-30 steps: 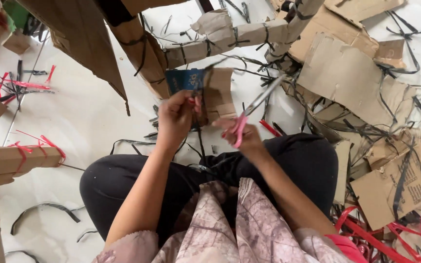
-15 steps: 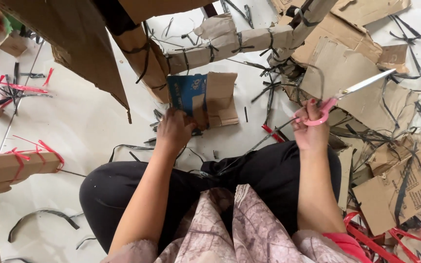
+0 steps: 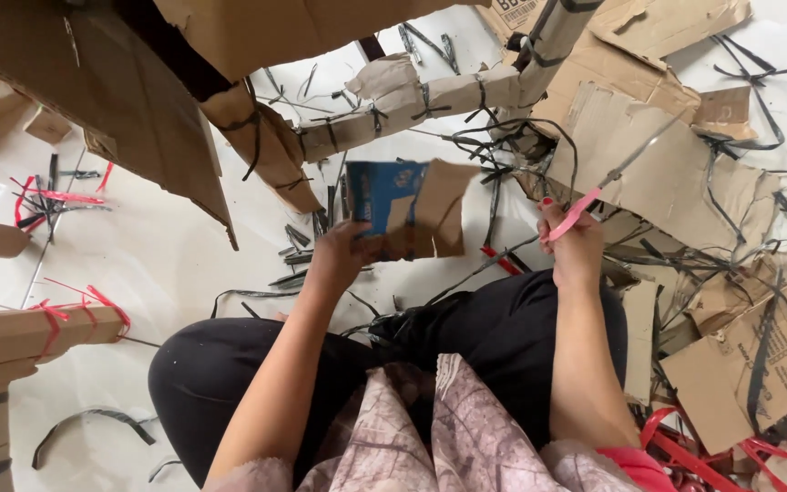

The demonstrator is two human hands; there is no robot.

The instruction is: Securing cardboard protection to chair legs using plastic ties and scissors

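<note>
Your left hand grips the blue-and-brown cardboard piece, lifted above your knees. Right of that piece, your right hand is closed around pink-handled scissors, blades pointing over the cardboard scraps on the floor.

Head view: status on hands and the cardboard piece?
Left hand grips blue-printed cardboard piece, lifted off the floor. Right hand holds pink-handled scissors, apart from the piece. Cardboard scraps and black straps crowd the floor.
</note>
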